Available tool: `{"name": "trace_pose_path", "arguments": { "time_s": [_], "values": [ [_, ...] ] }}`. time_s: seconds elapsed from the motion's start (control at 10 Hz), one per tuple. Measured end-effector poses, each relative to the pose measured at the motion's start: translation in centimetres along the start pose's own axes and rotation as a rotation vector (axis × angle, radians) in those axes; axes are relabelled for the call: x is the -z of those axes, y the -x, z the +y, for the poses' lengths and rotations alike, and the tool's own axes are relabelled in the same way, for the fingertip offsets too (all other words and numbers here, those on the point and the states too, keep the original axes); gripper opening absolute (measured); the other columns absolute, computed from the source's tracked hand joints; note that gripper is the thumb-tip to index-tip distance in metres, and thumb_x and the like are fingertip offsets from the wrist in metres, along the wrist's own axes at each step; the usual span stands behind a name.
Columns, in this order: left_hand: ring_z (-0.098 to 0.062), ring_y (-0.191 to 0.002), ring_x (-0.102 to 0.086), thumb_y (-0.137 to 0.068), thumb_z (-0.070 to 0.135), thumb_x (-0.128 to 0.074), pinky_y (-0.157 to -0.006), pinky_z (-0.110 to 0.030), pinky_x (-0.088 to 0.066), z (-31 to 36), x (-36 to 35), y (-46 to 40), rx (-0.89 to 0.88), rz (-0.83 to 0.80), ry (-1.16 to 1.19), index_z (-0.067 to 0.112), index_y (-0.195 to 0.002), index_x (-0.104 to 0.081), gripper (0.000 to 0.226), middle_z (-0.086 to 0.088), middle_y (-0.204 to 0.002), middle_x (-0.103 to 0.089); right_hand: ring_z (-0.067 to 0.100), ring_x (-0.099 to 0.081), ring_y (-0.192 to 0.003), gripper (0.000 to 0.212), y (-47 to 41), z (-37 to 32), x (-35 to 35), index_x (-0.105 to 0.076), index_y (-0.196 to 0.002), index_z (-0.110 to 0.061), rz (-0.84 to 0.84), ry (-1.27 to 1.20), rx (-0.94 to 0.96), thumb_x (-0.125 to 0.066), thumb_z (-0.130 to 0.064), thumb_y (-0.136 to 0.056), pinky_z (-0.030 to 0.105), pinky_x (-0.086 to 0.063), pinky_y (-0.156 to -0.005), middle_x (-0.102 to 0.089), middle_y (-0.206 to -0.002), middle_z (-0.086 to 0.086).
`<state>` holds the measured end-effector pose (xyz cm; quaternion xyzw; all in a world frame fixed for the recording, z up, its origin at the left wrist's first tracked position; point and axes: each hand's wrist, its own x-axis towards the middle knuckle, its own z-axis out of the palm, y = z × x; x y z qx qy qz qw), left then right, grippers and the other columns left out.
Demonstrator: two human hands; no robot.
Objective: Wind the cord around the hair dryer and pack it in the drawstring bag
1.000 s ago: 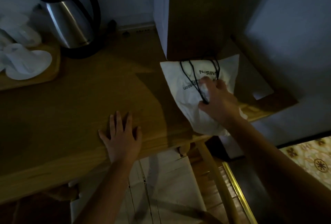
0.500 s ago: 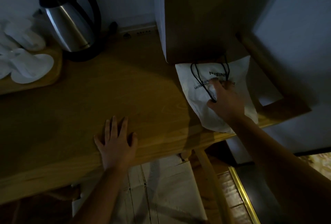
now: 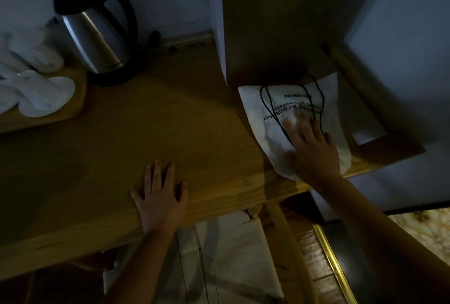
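A white drawstring bag (image 3: 261, 118) with black printed text lies bulging on the right part of the wooden table (image 3: 170, 121), partly under a tall dark panel. Its black drawstring cords (image 3: 266, 105) loop over the top face. My right hand (image 3: 313, 150) lies on the bag with fingers spread and straight, pressing its lower half. My left hand (image 3: 160, 194) rests flat on the table near the front edge, holding nothing. The hair dryer and its cord are not visible; what is inside the bag cannot be seen.
A steel kettle (image 3: 93, 36) with a black handle stands at the back left. White cups (image 3: 36, 89) sit on a wooden tray (image 3: 80, 99) at the far left. A tall dark panel (image 3: 272, 23) rises behind the bag. A chair seat (image 3: 231, 255) shows below the table edge.
My right hand's fingers, curled on the bag and cords before, have straightened and now lie flat on the bag. My left hand stays flat on the table.
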<state>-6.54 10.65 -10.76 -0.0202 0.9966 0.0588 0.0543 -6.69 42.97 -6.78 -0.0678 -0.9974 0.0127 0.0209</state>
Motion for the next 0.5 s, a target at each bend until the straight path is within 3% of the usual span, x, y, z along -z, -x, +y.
{"name": "trace_pose_path", "arguments": {
  "time_s": [0.2,0.4,0.5],
  "values": [
    [-0.023,-0.147,-0.004,-0.083,0.055,-0.01,-0.111,-0.063,-0.01,0.0,0.2,0.0,-0.014,-0.012,-0.023,0.033,-0.148,-0.015,0.068,-0.002,-0.16,-0.009,0.035,-0.013,-0.142,0.081,-1.3,0.7,0.3,-0.003,-0.146,-0.033,-0.032,-0.042,-0.004,-0.055,-0.042,-0.084,0.059,-0.032,-0.104,-0.004,-0.158,0.008],
    [-0.023,-0.147,0.007,-0.094,0.052,-0.021,-0.112,-0.064,-0.007,0.1,1.4,-0.1,-0.013,-0.166,-0.008,0.034,-0.149,-0.003,0.06,-0.001,-0.161,0.004,0.037,-0.013,-0.141,0.083,-1.5,0.3,1.8,-0.002,-0.146,-0.031,-0.118,-0.027,-0.009,-0.055,-0.046,-0.083,0.063,-0.027,-0.104,0.0,-0.157,0.01],
    [-0.022,-0.146,0.013,-0.093,0.055,-0.028,-0.113,-0.063,-0.004,-0.2,3.2,-0.9,-0.05,-0.298,0.002,0.036,-0.148,0.002,0.065,0.0,-0.16,0.012,0.04,-0.019,-0.138,0.08,-0.9,-0.9,3.5,-0.014,-0.144,-0.026,-0.115,-0.03,-0.023,-0.058,-0.046,-0.081,0.063,-0.025,-0.105,-0.012,-0.154,0.016]
  ]
}}
